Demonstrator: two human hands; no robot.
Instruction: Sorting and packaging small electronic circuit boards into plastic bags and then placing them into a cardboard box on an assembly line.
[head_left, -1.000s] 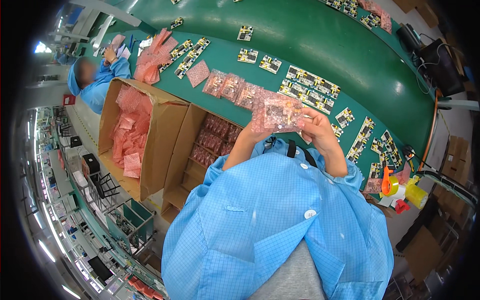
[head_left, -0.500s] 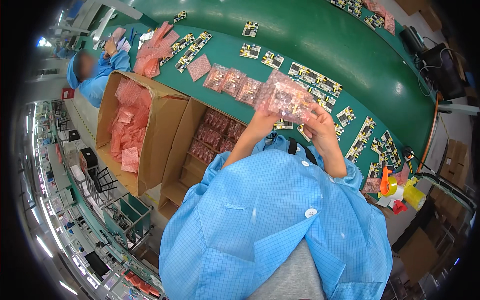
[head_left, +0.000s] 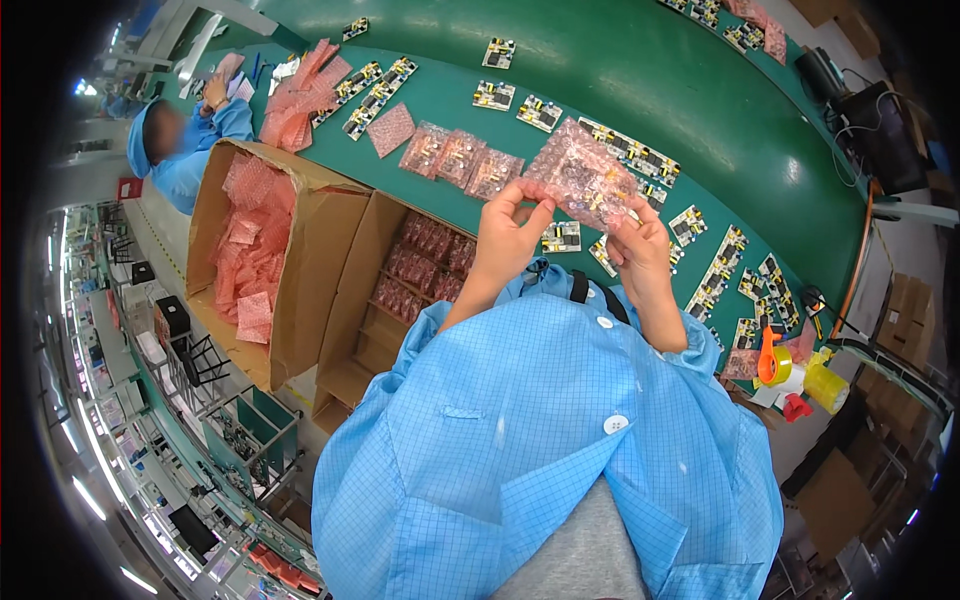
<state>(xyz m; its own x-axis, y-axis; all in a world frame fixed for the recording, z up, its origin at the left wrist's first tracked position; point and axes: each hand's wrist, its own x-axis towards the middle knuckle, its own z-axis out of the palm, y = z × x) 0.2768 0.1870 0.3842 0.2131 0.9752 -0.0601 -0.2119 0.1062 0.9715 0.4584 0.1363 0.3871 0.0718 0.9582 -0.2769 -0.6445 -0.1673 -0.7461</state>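
A pink bubble-wrap bag [head_left: 580, 165] with a circuit board showing dimly through it is held up over the green workbench. My left hand [head_left: 508, 238] pinches its lower left corner between thumb and fingers. On the lower right edge, my right hand [head_left: 641, 248] grips the same bag with fingers bent. Three wrapped circuit boards [head_left: 460, 158] lie in a row left of the bag, beyond my left hand. Bare circuit boards [head_left: 562, 237] lie beneath and around my hands, partly hidden by them. A flat pink bubble bag [head_left: 390, 130] rests farther left.
At left stands an open cardboard box [head_left: 300, 270] of pink bubble bags; beside it, another carton [head_left: 345, 290] holds wrapped boards in rows. An orange tape dispenser [head_left: 768, 357] and a yellow tape roll [head_left: 827, 388] sit at right. A co-worker in blue [head_left: 190, 155] is at far left.
My left hand has come out from behind the bag to its lower left corner. The bag has tilted and swung slightly, while my right hand has shifted down along its edge.
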